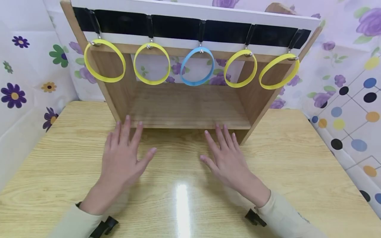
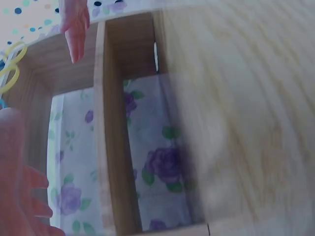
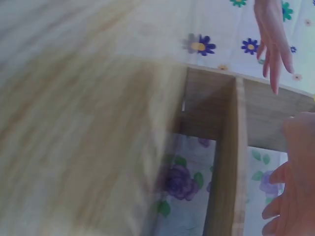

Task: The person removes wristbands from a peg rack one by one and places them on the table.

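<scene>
My left hand [image 1: 122, 162] is spread over the table before the left part of a wooden shelf [image 1: 190, 105], its fingers straight and nothing in it. On the right, my other hand [image 1: 229, 162] has its fingers extended toward the shelf's lower front edge, also holding nothing. Whether the fingertips touch the wood I cannot tell. Along the shelf's top front hang several yellow rings [image 1: 151, 82] and, in the middle, a blue ring [image 1: 197, 82]. Each hangs from a small metal hook on a black strap [image 1: 175, 26]. Both hands also show in the left wrist and right wrist views.
The wood-grained table [image 1: 166, 211] spreads out under the hands and shelf. Behind stands a flowered wall covering [image 1: 342, 66], with a dotted pattern on the right side. A brown object [image 1: 279, 8] shows behind the shelf's top right.
</scene>
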Demonstrator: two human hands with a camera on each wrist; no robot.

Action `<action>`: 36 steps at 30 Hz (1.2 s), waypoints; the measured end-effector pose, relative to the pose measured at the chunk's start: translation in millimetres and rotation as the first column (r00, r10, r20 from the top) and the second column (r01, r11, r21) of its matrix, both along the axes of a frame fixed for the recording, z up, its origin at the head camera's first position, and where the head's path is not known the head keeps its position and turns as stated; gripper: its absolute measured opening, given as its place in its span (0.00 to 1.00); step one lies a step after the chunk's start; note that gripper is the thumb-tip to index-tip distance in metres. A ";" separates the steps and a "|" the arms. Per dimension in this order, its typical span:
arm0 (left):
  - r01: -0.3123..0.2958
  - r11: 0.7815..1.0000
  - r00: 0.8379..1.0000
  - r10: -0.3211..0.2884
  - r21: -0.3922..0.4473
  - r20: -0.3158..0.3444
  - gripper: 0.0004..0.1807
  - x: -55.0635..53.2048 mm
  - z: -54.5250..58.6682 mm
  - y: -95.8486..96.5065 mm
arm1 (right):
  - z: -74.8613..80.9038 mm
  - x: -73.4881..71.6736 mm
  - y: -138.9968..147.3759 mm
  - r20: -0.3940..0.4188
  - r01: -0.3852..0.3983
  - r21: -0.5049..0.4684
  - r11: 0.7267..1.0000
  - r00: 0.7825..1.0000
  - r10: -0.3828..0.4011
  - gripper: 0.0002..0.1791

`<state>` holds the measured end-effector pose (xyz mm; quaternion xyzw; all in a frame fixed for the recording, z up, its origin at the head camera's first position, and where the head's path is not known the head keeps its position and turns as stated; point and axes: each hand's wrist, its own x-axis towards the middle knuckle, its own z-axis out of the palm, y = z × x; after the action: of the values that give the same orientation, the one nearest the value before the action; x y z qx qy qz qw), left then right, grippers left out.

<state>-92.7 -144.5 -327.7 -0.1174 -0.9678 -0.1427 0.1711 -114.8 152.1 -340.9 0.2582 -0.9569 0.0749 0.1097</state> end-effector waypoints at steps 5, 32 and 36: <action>0.017 0.986 0.977 0.018 0.167 -0.210 0.43 0.1 1.4 -13.8 | 9.1 -3.0 -4.0 -0.012 -0.045 -0.095 0.994 0.999 0.044 0.41; -0.103 0.560 0.992 0.115 0.822 0.046 0.32 -46.4 19.2 -34.9 | 83.8 -32.9 -83.7 0.025 -0.324 -0.536 0.780 0.917 0.398 0.27; -0.105 0.552 0.991 0.129 0.827 0.039 0.30 -51.4 19.9 -33.8 | 101.6 -36.1 -94.8 0.040 -0.350 -0.549 0.759 0.896 0.442 0.25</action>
<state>-144.1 -178.3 -307.8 0.0392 -0.7910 -0.5664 0.2278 -150.8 57.3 -239.3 0.4077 -0.8275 0.3781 0.0776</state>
